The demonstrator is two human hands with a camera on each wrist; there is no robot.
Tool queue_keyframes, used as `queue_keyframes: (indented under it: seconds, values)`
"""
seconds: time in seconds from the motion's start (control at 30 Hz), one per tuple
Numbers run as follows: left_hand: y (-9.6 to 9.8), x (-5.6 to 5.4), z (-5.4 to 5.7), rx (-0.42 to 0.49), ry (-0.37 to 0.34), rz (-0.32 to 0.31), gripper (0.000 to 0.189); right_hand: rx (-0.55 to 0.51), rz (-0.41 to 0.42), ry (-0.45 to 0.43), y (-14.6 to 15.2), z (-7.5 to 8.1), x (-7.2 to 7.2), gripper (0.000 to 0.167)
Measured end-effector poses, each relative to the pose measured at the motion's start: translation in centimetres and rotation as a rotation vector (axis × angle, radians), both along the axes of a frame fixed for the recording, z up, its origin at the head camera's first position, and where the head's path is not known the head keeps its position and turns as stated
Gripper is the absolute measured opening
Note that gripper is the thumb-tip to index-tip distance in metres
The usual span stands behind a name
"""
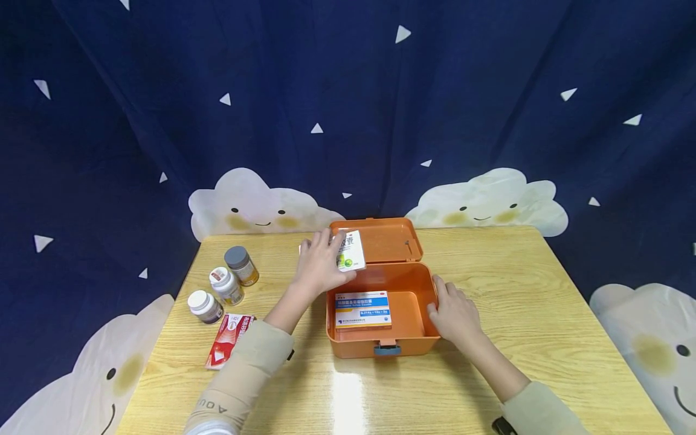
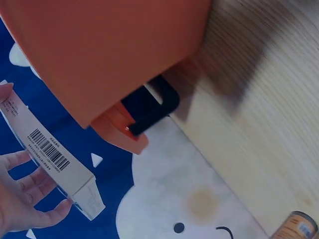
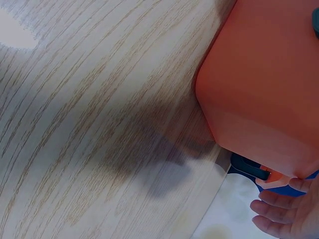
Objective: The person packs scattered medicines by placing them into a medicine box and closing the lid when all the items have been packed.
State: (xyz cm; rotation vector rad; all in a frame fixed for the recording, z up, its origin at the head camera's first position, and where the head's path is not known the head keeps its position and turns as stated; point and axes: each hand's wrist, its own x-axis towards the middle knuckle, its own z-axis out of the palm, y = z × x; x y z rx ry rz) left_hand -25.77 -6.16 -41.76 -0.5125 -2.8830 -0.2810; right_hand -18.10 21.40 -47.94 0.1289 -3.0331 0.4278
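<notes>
My left hand (image 1: 321, 264) grips a white and green medicine box (image 1: 353, 251) above the back left corner of an orange storage case (image 1: 356, 348). In the left wrist view the medicine box (image 2: 50, 152) shows its barcode side, fingers along one edge and thumb at the other. The case's lid (image 1: 380, 237) is folded back. Inside, on the left, lies a blue and white medicine box (image 1: 362, 310). My right hand (image 1: 455, 311) rests at the case's right wall, fingers over the rim and thumb on the inner side; in the right wrist view the fingers (image 3: 276, 206) look extended.
To the left stand a grey-capped bottle (image 1: 242, 266) and two white-capped bottles, one in the middle (image 1: 226, 286) and one nearer (image 1: 205, 307). A red medicine box (image 1: 228, 338) lies by the left forearm. A dark blue curtain (image 1: 370, 109) hangs behind the wooden table (image 1: 522, 302).
</notes>
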Motion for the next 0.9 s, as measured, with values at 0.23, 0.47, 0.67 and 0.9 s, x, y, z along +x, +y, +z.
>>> queue_keyframes:
  seconds: [0.23,0.47,0.67,0.9]
  values:
    - [1.4,0.7,0.3,-0.022,0.005,-0.048,0.082,0.004,-0.003,0.011,0.0,-0.1,0.1,0.056]
    - [2.7,1.4,0.4,-0.047,-0.004,-0.11,0.082,0.008,-0.003,0.009,0.0,-0.1,0.1,0.056]
    - [3.6,1.9,0.1,-0.069,-0.007,-0.14,0.083,0.008,-0.002,0.006,-0.1,0.0,0.1,0.056]
    - [4.3,2.3,-0.5,-0.096,0.0,-0.182,0.083,0.004,-0.003,0.003,-0.1,0.1,0.1,0.056]
